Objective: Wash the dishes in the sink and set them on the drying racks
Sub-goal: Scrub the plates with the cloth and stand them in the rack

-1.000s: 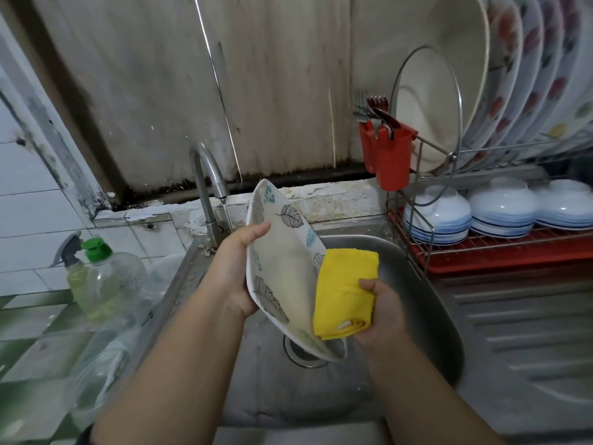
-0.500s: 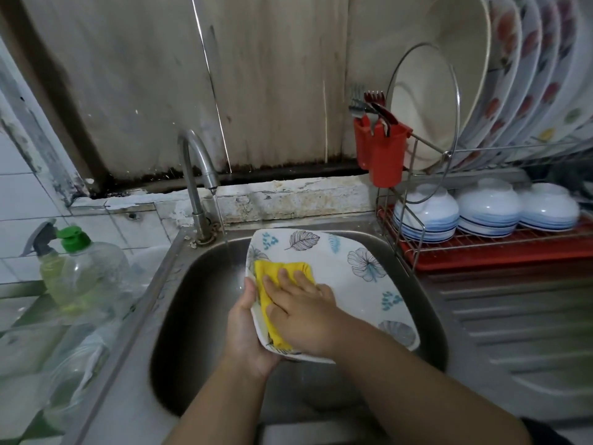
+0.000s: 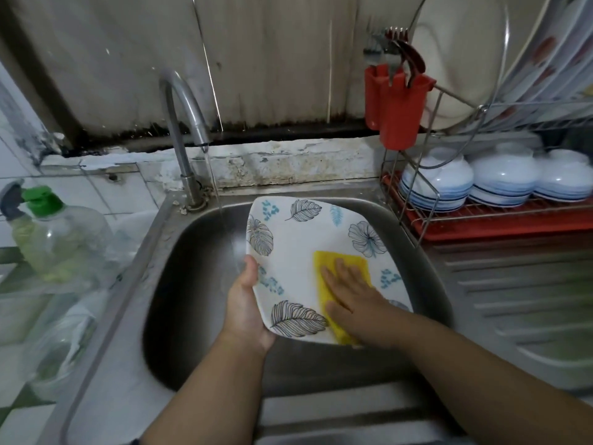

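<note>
Plate [image 3: 298, 248] over sink [image 3: 179, 284], left fingers [image 3: 248, 268] gripping rim, right fingers [image 3: 345, 273] flat on sponge [image 3: 324, 261].

Both bare forearms reach forward from the lower edge of the view, toward twelve o'clock. The left hand [image 3: 245, 311] grips the plate [image 3: 301, 252] at its nine o'clock edge, thumb laid over the rim on top and the other fingers hidden beneath. The right hand [image 3: 351, 292] lies flat, palm down, its straight fingers spread toward eleven o'clock and pressing the yellow cloth [image 3: 333, 261] onto the plate's face. The right forearm angles in from five o'clock, the left from six o'clock.
</note>
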The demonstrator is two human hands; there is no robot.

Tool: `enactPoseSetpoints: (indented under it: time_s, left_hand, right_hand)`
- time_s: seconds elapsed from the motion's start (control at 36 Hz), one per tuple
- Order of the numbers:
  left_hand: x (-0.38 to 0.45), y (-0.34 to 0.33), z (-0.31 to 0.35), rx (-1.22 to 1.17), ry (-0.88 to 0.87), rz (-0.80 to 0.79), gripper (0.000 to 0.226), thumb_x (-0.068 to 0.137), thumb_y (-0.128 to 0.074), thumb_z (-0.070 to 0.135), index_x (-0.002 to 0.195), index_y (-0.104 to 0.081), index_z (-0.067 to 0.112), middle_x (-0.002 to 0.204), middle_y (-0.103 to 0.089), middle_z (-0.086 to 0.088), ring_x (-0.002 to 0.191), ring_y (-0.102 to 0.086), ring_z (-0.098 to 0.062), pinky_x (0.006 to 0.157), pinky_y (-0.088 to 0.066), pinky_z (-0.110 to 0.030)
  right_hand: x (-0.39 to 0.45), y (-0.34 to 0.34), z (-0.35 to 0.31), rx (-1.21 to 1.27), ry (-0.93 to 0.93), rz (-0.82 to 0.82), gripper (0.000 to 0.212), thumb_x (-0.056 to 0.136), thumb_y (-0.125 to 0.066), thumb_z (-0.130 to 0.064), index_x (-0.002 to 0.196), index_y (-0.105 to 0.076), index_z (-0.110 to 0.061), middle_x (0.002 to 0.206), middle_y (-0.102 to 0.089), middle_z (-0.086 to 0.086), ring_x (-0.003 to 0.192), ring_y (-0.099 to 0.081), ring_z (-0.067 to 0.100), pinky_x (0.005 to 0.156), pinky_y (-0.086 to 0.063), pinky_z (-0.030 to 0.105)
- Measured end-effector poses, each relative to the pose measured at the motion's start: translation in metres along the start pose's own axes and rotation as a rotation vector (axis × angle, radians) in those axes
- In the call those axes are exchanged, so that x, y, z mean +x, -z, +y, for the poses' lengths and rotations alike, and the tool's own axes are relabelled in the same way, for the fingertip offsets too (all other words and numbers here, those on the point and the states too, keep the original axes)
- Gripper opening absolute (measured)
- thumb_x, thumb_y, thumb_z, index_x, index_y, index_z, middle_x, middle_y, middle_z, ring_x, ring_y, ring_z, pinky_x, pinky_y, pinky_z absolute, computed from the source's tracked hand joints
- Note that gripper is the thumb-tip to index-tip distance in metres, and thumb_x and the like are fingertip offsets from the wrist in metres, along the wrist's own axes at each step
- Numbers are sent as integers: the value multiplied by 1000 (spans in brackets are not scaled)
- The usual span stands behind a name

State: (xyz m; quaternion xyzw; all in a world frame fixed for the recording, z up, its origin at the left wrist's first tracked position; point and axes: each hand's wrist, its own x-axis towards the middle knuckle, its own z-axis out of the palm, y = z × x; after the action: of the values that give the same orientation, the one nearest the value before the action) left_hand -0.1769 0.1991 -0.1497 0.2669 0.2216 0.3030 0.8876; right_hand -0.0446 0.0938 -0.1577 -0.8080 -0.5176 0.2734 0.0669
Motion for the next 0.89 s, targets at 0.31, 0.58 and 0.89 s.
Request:
enactPoseSetpoints:
  time_s: [0.31, 0.58, 0.89]
  left_hand:
    - [5, 3, 4, 55, 28, -58, 50, 95, -29, 44, 113, -62, 11, 101, -72, -14, 87, -70, -32, 84, -47, -49]
    - [4, 3, 4, 12, 101, -54, 55, 96, -27, 48, 113, -60, 8, 108, -69, -19, 93, -69, -32, 86, -50, -48]
    - [10, 5, 2, 24, 3, 33, 50, 99, -26, 44, 107, -63, 12, 94, -73, -13, 80, -71, -29, 80, -47, -44]
  right_hand:
    - [65, 49, 21, 14, -369, 364, 58, 99, -22, -46, 150, 4, -37, 156, 23, 9, 143, 23, 28, 114, 10, 52]
    - [82, 26, -90, -3, 57, 337, 59, 100, -22, -41, 151, 7, -31, 158, 15, 10, 146, 13, 25, 116, 6, 49]
    - [17, 7, 29, -107, 44, 78, 63, 100, -28, -48, 141, 19, -43, 153, 30, -8, 142, 25, 13, 115, 10, 42]
